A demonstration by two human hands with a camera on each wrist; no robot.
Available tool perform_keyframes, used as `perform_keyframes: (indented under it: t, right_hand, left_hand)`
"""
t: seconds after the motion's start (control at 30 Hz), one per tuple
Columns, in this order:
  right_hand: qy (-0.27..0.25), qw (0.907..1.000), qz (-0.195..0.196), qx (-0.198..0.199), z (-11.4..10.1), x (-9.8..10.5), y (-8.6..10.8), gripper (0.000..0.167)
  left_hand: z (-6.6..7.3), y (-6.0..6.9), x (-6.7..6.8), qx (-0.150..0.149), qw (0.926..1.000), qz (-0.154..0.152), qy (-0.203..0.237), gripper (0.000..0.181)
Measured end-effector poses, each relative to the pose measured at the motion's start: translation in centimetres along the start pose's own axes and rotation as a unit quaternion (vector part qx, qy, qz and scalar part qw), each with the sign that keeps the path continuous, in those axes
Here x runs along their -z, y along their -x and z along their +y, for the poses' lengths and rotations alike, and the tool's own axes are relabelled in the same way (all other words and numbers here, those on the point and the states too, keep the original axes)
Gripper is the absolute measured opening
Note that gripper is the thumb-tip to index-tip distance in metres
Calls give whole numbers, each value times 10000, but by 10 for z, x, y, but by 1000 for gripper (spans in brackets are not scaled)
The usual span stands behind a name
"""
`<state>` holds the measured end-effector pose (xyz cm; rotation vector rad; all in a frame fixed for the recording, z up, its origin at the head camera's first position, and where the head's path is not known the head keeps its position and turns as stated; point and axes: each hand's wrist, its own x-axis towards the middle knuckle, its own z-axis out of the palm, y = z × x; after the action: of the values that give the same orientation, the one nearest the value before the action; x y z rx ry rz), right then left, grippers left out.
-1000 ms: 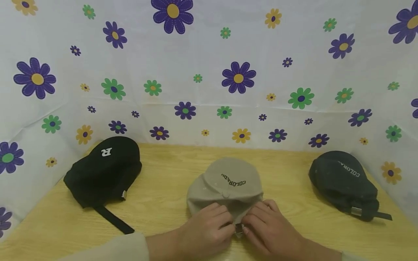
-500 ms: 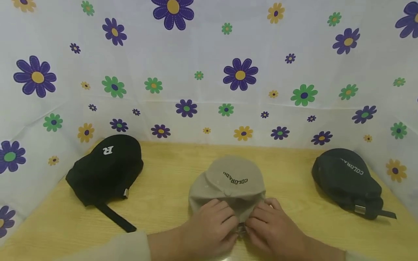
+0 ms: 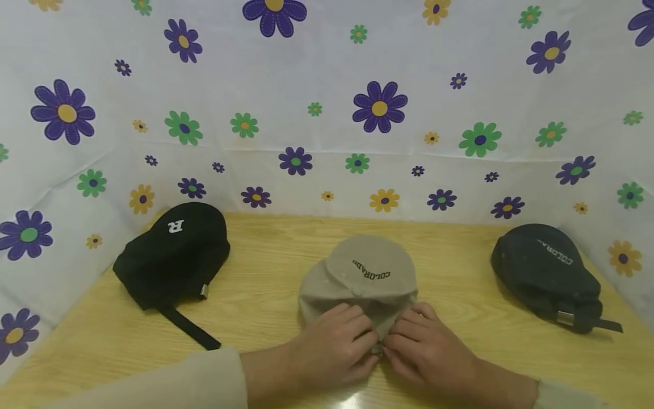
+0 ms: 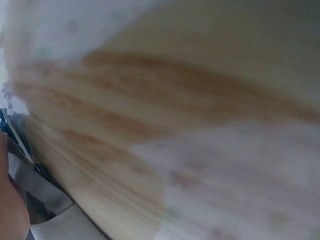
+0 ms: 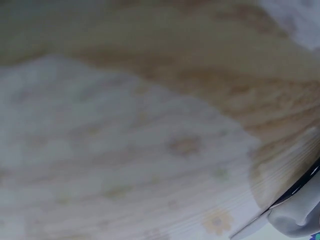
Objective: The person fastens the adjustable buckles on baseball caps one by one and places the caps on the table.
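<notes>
head view: nearest, toward the near edge of the table and about midway between left and right edges, see the left hand and the right hand close together, both gripping the rear of the beige cap with curled fingers, to either side of a small metal buckle. cannot tell threaded from unthreaded at the buckle, with any strap hidden behind the fingers; no help from the wrist views, blurred and mostly turned away from the work.

judge the step in hand as fine work at that buckle. to do it well, pinch right beside the metal rather than out on soft cloth, hold the buckle flat with one hand, guide with the other in a straight line, and avoid twisting. use light tension, to keep from dragging or creasing the crown.

just beyond, see the beige crown resting toward the table's middle, with dark lettering upside down.

farther, at the left edge, find a black cap with a loose tail apart from its clasp; near the right edge, a dark blue-grey cap, with a strap end poking past a metal fastener.

behind the far edge, flower-printed cloth.
</notes>
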<state>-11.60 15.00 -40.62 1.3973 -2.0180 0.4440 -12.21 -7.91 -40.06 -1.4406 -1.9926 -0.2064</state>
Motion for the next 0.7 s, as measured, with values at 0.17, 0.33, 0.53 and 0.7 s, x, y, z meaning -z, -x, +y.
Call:
perform_keyframes:
  t: [0.17,0.33,0.53,0.7]
  right_hand:
    - [-55,9997,118,197,2,0,-2,25]
    - [-165,9995,193,191,1,1,-2,23]
    - [-208,9996,83,144,-1,2,-2,23]
    - [-178,9992,219,283,2,2,-4,22]
  left_hand:
    - [-2,-1,1,-35,10000,-24,-17,16]
    - [0,0,1,-63,9999,23,-97,15]
    - [2,1,1,17,9999,-31,-94,15]
    - [0,0,2,51,9999,-31,-82,14]
